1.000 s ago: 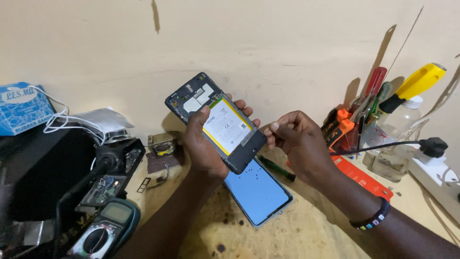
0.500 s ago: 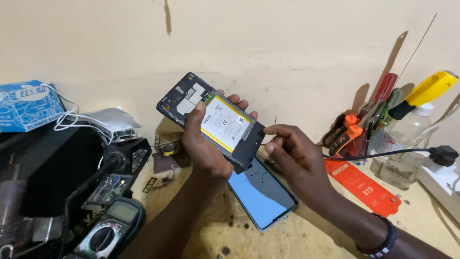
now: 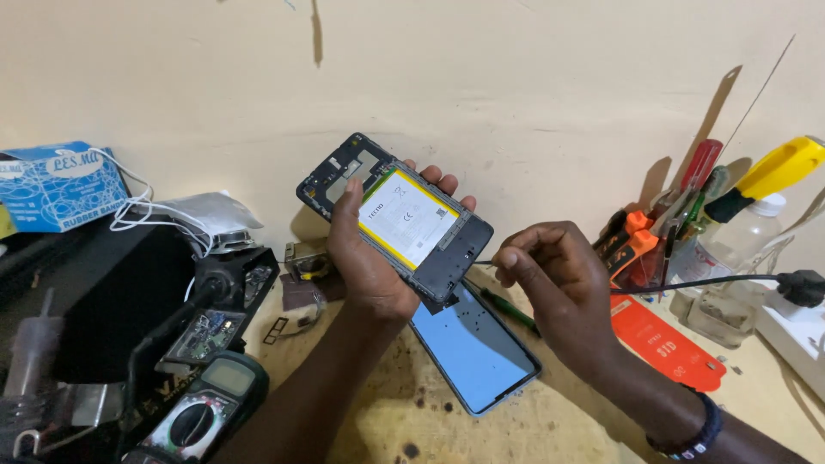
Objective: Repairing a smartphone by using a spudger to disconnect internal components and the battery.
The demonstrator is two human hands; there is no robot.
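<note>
My left hand (image 3: 365, 258) holds an opened phone (image 3: 395, 215) up off the bench, back side toward me, its white and yellow battery (image 3: 411, 217) showing in the dark frame. My right hand (image 3: 550, 279) is to the right of it, fingers pinched on a thin metal tool whose tip (image 3: 481, 263) points at the phone's lower right edge. Beneath both hands a blue back cover (image 3: 473, 348) lies flat on the wooden bench.
A multimeter (image 3: 202, 412) and dark equipment sit at the lower left, a blue box (image 3: 56, 185) at the far left. Screwdrivers and pliers (image 3: 687, 206) stand in a holder at right, beside an orange card (image 3: 666, 344), a black cable and a white power strip (image 3: 795, 331).
The phone in my left hand has risen slightly and tilted. My right hand has drawn back to the right, away from the phone's edge.
</note>
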